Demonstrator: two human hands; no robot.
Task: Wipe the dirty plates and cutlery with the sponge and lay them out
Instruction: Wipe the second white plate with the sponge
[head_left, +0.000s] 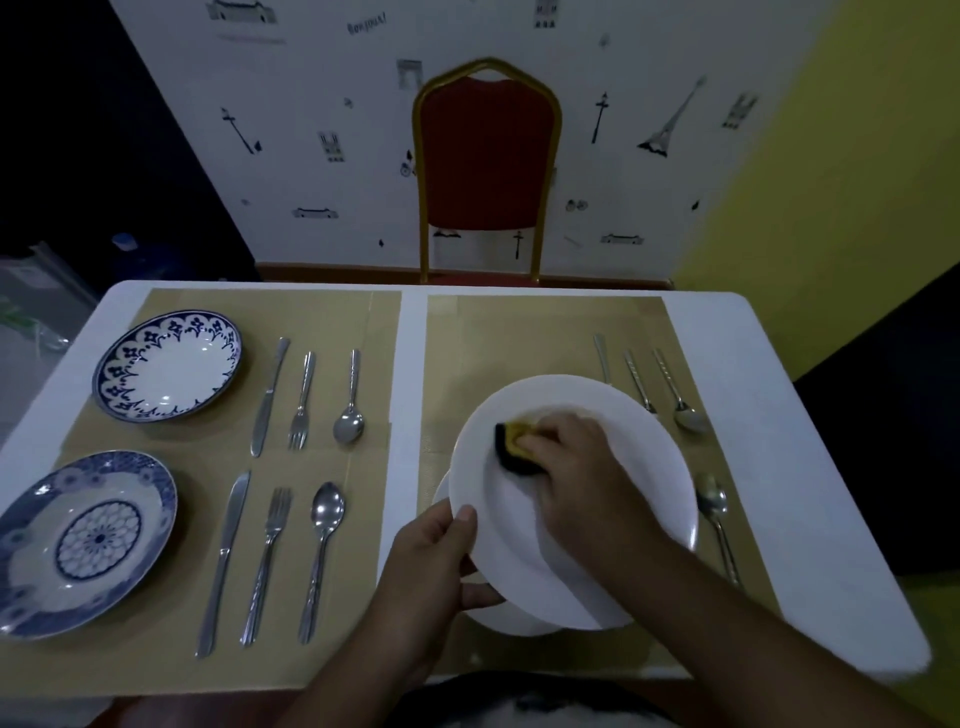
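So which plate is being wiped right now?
The upper plain white plate on the right placemat: the left hand grips its rim, the right hand presses the sponge onto it. Both blue-patterned plates lie untouched.

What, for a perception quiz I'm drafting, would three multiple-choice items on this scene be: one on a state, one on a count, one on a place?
1. What is the left hand doing?
A. Resting open, holding nothing.
B. Gripping the white plate by its rim.
C. Making a fist, holding nothing.

2. How many blue-patterned plates lie on the left placemat?
A. Two.
B. One.
C. Four.

3. Where is the sponge?
A. In the left hand.
B. On a blue-patterned plate.
C. On the white plate, under the right hand.

Answers:
1 B: the thumb lies over the rim and the fingers curl beneath it.
2 A: one lies at the far end and one at the near end, each beside a knife, fork and spoon.
3 C: the right hand's fingers press the yellow-and-black sponge onto the plate's face.
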